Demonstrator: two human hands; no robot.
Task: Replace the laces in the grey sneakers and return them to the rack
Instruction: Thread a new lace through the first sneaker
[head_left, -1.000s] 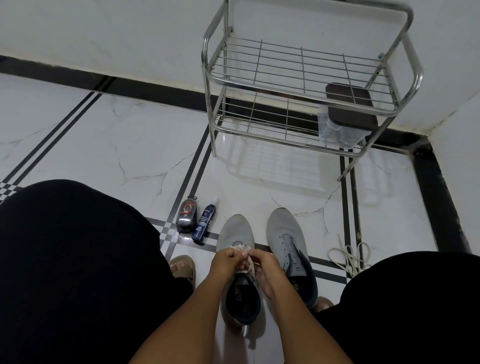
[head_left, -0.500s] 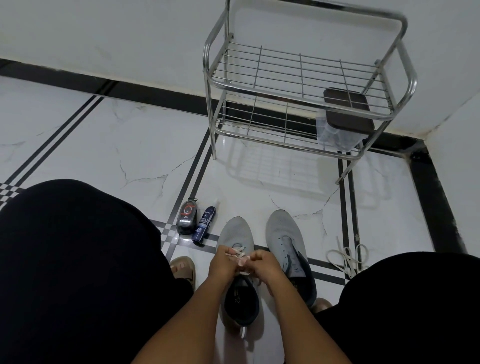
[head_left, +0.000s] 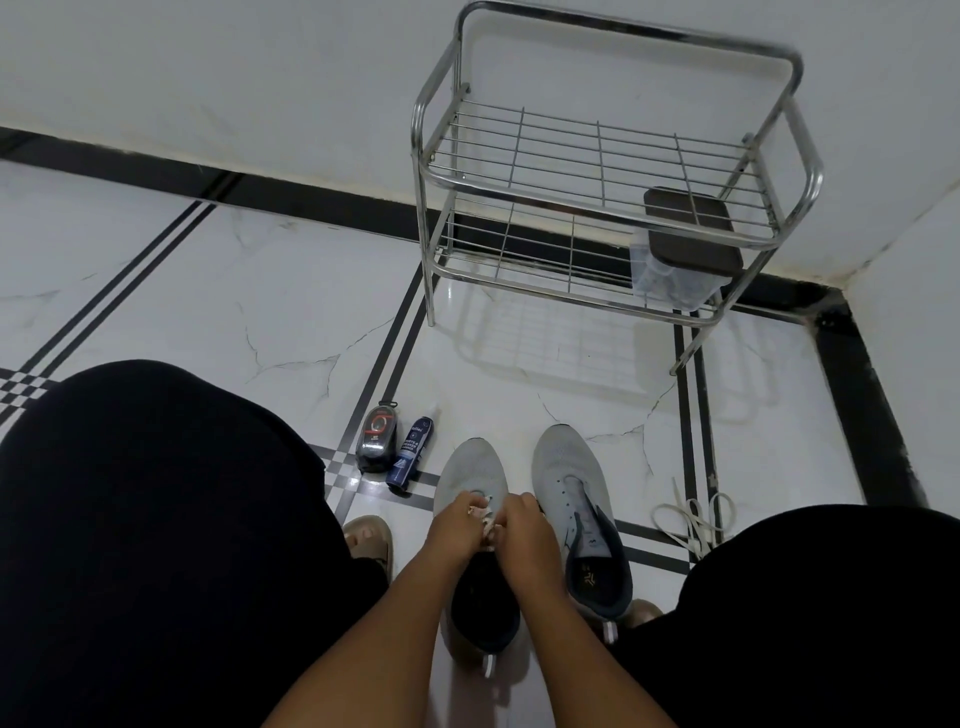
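While pinching the pale lace (head_left: 487, 521) between left hand (head_left: 457, 525) and right hand (head_left: 524, 527), fingers curled tight, over the left grey sneaker (head_left: 470, 473): risks slipping out of an eyelet or uneven ends. Just right of the grip, unlaced second sneaker (head_left: 571, 478); farther right, loose laces (head_left: 693, 514); well beyond, rack (head_left: 613, 171).

Grey sneakers (head_left: 519, 467) side by side on floor — left one (head_left: 475, 470) part-laced.

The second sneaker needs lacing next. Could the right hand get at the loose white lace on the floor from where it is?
Probably yes. The loose lace lies on open floor beyond the unlaced sneaker, nothing covering it. But the right hand must first release the lace on the left sneaker.
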